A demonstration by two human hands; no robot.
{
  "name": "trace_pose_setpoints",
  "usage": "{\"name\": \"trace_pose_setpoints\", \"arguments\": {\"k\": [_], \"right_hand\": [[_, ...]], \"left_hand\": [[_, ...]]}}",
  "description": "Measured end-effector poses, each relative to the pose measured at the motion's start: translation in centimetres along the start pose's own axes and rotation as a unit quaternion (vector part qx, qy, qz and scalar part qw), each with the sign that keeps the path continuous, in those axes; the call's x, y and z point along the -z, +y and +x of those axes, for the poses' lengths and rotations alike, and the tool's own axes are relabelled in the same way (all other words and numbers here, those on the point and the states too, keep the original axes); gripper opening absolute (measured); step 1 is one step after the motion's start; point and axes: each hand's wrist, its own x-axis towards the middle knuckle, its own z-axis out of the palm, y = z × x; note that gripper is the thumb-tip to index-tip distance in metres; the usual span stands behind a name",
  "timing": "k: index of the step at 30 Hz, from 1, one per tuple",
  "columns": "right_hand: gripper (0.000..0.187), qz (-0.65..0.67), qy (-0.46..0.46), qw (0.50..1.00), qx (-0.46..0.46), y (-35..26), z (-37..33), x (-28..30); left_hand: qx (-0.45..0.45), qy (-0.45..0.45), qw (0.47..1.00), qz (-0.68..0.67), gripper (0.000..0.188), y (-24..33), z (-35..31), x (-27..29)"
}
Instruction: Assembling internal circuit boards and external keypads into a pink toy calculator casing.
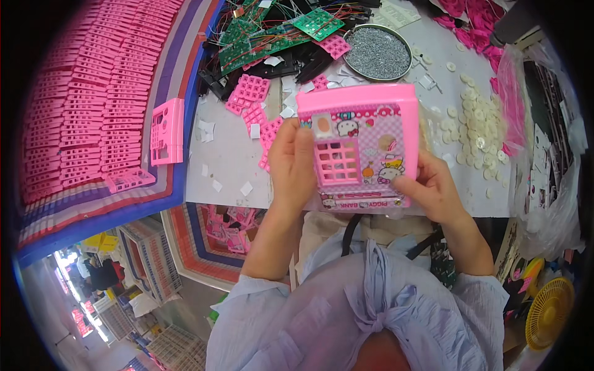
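Between both hands I hold up a pink plastic toy bank panel [371,148], its printed cartoon face turned toward me. A grid of square openings sits in its left half, and a raised pink rim runs along the top and right side. My left hand [292,162] grips the left edge with the thumb on the front. At the lower right corner my right hand [431,188] is closed round the edge, thumb pressed on the printed face. The fingers behind the panel are hidden. Pink rubber keypads [249,93] lie on the table just left of it.
A crate [185,62] of stacked pink panels [93,80] fills the left, with one loose pink panel [167,132] at its edge. Green circuit boards [318,23] with wires and a round tin of small screws [378,52] stand at the back. White discs [479,123] are heaped right.
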Motion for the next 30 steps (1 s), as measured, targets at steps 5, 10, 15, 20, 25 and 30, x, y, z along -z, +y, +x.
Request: {"name": "trace_pose_setpoints", "arguments": {"k": [5, 10, 15, 20, 25, 30], "right_hand": [[0.048, 0.034, 0.012, 0.998, 0.049, 0.3, 0.5, 0.2], [0.049, 0.013, -0.001, 0.999, 0.031, 0.0, 0.3, -0.4], [0.047, -0.047, -0.031, 0.998, 0.023, -2.0, 0.2, 2.0], [0.042, -0.419, 0.031, 0.903, 0.085, -3.7, 3.0, 5.3], [0.045, -0.563, 0.068, 0.774, 0.282, -1.9, 4.0, 9.5], [0.059, -0.619, -0.071, 0.748, 0.23, -1.5, 2.3, 10.1]], "left_hand": [[0.037, 0.009, 0.998, 0.043, 0.035, -2.4, -2.5, 0.7], [-0.051, 0.021, 0.989, 0.137, 0.036, -3.2, -3.4, 1.3], [0.012, -0.062, 0.993, 0.097, 0.022, 1.0, 1.8, 1.1], [-0.15, -0.161, 0.975, 0.041, 0.021, 2.3, 3.5, 1.0], [-0.382, -0.317, 0.823, 0.275, 0.035, 0.7, 4.2, 0.1], [-0.314, -0.382, 0.793, 0.357, 0.046, -2.3, 0.7, 1.2]]}}
